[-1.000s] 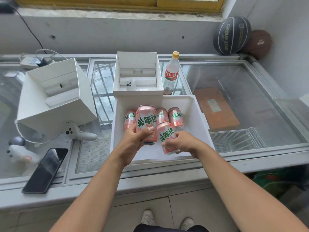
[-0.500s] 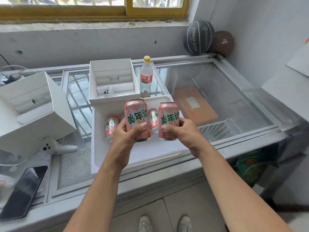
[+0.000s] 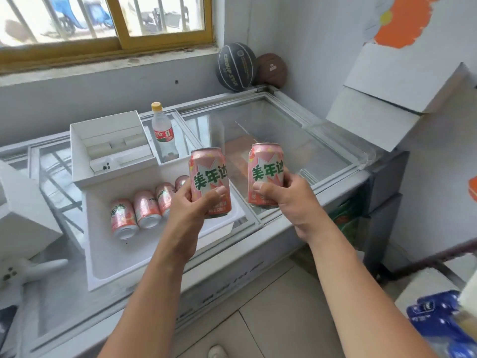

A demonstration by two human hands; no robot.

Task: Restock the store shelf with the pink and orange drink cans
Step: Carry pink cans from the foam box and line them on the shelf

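Each hand holds one upright pink and orange drink can with green lettering. My left hand [image 3: 192, 210] grips the left can [image 3: 209, 177] above the right end of a white tray [image 3: 103, 264]. My right hand [image 3: 286, 200] grips the right can [image 3: 265, 174] over the freezer's glass lid [image 3: 278, 135]. Several more pink cans [image 3: 147, 208] lie on their sides in the tray, one partly hidden behind my left hand.
A white box [image 3: 108, 151] and a clear bottle with a yellow cap [image 3: 164, 133] stand behind the tray. Two basketballs [image 3: 236, 65] sit in the far corner. White cartons [image 3: 387, 99] rise at the right. Blue packaging [image 3: 438, 321] is at the lower right.
Both hands have lifted their cans out of the tray and carried them up and to the right. The camera has turned right, bringing the wall and cartons into view.
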